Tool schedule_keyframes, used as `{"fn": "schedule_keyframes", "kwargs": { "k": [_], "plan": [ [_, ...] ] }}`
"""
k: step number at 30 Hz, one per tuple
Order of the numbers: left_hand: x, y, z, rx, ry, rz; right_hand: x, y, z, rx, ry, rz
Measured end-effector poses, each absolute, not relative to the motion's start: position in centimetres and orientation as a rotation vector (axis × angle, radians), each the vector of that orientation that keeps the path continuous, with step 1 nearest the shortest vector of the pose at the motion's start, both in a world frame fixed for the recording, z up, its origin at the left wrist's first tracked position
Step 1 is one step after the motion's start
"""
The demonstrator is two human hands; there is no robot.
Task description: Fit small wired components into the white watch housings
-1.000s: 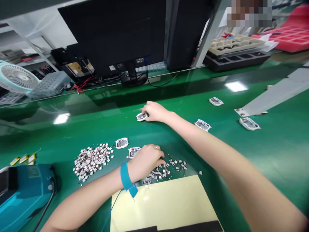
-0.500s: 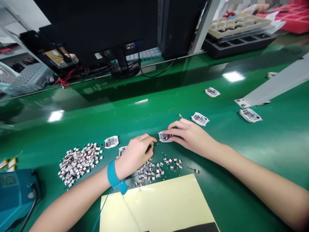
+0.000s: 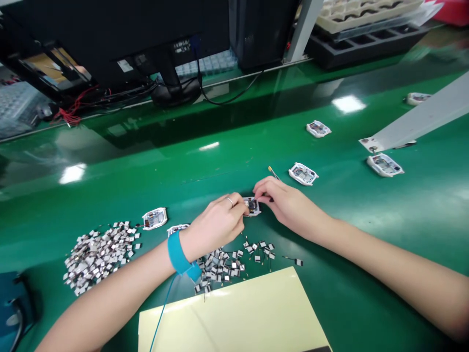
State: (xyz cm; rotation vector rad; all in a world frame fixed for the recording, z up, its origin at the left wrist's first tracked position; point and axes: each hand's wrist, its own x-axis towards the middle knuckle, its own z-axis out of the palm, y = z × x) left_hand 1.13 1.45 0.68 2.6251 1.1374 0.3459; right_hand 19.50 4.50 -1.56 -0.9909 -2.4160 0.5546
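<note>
A white watch case (image 3: 252,207) with a dark circuit board inside sits between my two hands on the green bench. My left hand (image 3: 218,217), wearing a ring and a blue wrist strap (image 3: 179,254), has its fingers closed at the case's left edge. My right hand (image 3: 284,198) pinches at the upper right edge of the case; whatever is between its fingertips is too small to name. Below my left hand lies a loose pile of small silvery square parts (image 3: 220,266) with short leads. A second case (image 3: 178,229) is partly hidden behind my left wrist.
A bigger heap of square parts (image 3: 100,254) lies left, near another open case (image 3: 154,218). More cases (image 3: 303,174) lie to the right, by a slanted metal bracket (image 3: 421,117). Yellow sheet (image 3: 234,318) in front; monitor (image 3: 120,39) behind.
My left hand has moved right onto the case's left edge. My right hand's fingers, spread over the case before, are now pinched at its right edge. The view has shifted slightly.
</note>
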Motion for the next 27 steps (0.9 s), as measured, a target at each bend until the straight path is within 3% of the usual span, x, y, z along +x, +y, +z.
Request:
{"fn": "schedule_keyframes", "kwargs": {
  "k": [7,16,27],
  "plan": [
    [1.3,1.9,1.1,2.555,1.222,0.437,20.3,3.6,-1.1,-1.082,-2.405,0.701],
    [1.6,1.8,0.7,2.803,1.085,0.441,20.0,3.1,-2.1,-1.007,-2.376,0.622],
    [1.4,1.2,0.7,2.866,1.236,0.393,20.1,3.3,-2.1,-1.02,-2.353,0.645]
  ]
}}
